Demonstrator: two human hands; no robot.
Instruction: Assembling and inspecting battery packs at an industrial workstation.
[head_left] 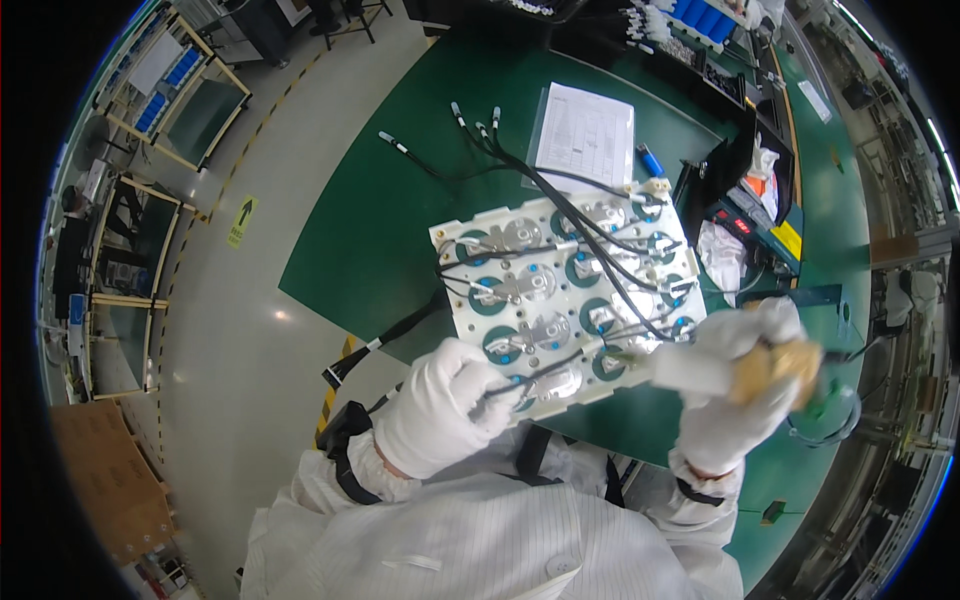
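A white plate (555,330) with rows of clear round parts and blue dots lies tilted on the green table, in front of me. Several black cables (545,180) with pale tips run across it and beyond its far edge. At the plate's near left corner, my gloved left hand (440,405) is closed, its fingertips pinching a thin black cable (555,368). My gloved right hand (745,385), off the plate's near right corner, is wrapped round a tan object (775,372) smeared by motion. Something pale reaches from that hand toward the plate; its kind is unclear.
Beyond the plate lie a sheet of paper in a clear sleeve (585,130) and a blue marker (650,160). On the right are a dark box-shaped device (750,225) and crumpled white cloth (720,255). Black bins (640,60) line the far edge. A cardboard box (105,475) stands at left.
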